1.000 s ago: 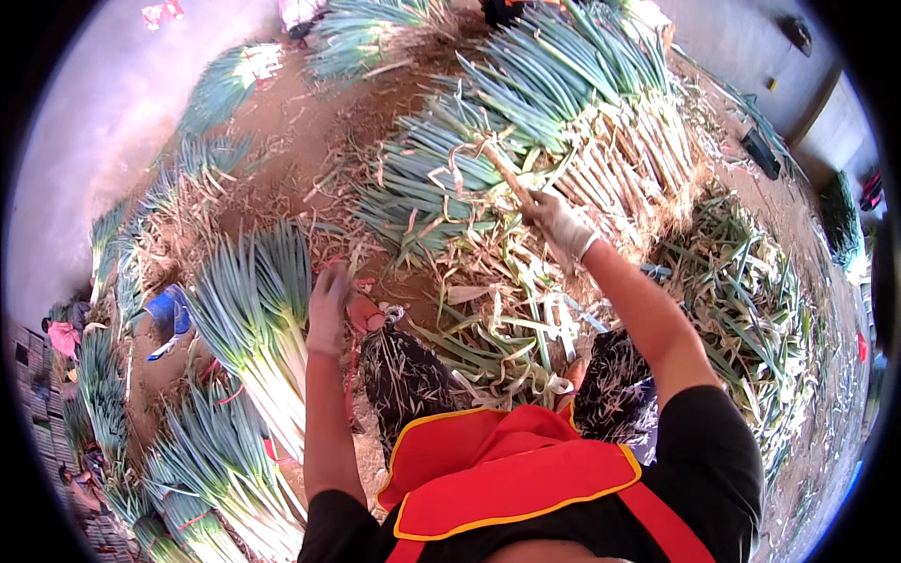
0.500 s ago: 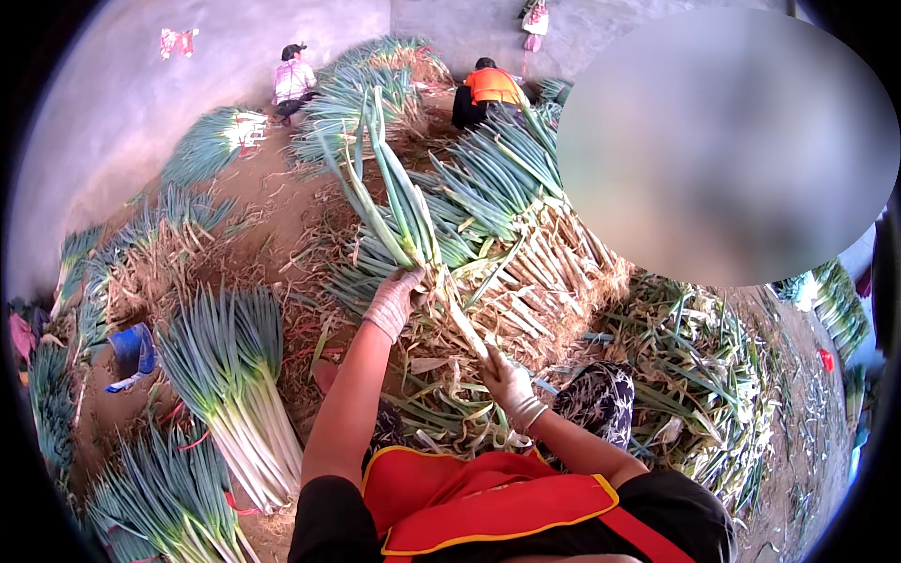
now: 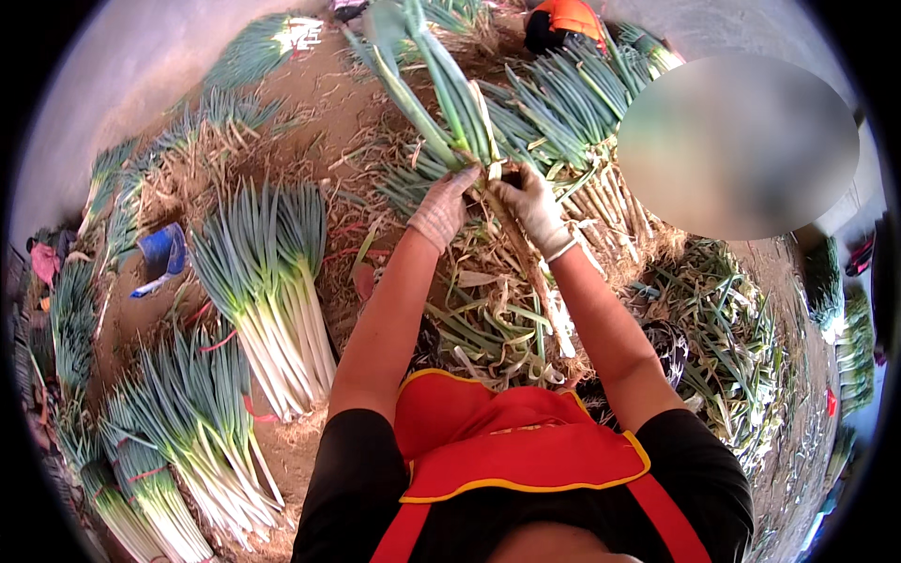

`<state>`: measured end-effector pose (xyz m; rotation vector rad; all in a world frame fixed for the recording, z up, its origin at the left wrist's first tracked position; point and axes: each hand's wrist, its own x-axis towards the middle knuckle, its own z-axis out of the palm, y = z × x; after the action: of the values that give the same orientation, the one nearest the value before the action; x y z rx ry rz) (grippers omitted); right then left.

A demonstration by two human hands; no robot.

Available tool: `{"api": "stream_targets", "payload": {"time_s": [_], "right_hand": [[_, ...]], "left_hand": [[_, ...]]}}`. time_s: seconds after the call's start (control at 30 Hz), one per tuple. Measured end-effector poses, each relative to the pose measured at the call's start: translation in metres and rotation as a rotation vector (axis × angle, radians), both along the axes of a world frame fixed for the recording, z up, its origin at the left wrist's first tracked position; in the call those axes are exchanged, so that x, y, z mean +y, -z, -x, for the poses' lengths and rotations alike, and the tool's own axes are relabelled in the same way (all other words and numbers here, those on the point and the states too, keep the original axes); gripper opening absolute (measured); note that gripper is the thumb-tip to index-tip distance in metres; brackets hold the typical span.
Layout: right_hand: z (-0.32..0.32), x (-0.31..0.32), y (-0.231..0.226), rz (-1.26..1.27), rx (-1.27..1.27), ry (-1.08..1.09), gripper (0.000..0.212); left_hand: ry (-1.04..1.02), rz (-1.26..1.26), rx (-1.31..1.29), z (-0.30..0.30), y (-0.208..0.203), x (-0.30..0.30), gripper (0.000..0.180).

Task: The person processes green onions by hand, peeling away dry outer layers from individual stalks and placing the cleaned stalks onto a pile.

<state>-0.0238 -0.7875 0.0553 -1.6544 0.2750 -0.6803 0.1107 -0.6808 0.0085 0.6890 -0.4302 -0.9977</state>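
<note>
A long green onion (image 3: 458,108) slants in front of me, its green leaves up and away, its brownish, husk-covered stalk (image 3: 526,258) pointing down toward my apron. My left hand (image 3: 443,208), in a pale glove, is closed round it where the leaves meet the stalk. Just to the right, my gloved right hand (image 3: 533,208) pinches the same onion's outer skin near the leaf base. Beyond my hands lies a large heap of unpeeled green onions (image 3: 577,103), brown stalks toward me. Loose peeled leaves and husks (image 3: 488,324) lie below the held stalk.
Bundles of cleaned green onions with white stalks (image 3: 267,291) lie to my left, more of them (image 3: 202,432) nearer. A blue container (image 3: 162,253) rests on the ground beyond. A mound of stripped leaves (image 3: 723,347) is on the right. A person in orange (image 3: 568,21) is at the back.
My right hand has moved up from the lower stalk to the leaf base, beside my left hand. The view has tilted downward, and the onion's stalk now hangs more steeply.
</note>
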Motion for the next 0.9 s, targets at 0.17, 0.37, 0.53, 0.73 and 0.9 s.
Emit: {"api": "stream_targets", "payload": {"time_s": [0.17,0.37,0.53,0.73,0.9], "right_hand": [[-0.005,0.011,-0.017,0.241,0.108,0.019,0.033],[0.001,0.043,0.003,0.583,0.424,0.117,0.034],[0.092,0.059,0.074,-0.003,0.332,-0.060,0.029],[0.180,0.022,0.152,-0.024,0.945,-0.197,0.046],[0.138,0.016,0.119,-0.301,0.373,-0.351,0.083]], "left_hand": [[-0.152,-0.057,0.087,0.006,-0.009,-0.005,0.029],[-0.288,-0.005,0.139,-0.025,0.011,-0.016,0.023],[-0.431,-0.098,0.175,-0.048,0.008,0.007,0.022],[-0.283,-0.071,0.133,-0.051,0.002,0.023,0.016],[-0.273,-0.166,0.133,-0.046,0.011,0.015,0.010]]}}
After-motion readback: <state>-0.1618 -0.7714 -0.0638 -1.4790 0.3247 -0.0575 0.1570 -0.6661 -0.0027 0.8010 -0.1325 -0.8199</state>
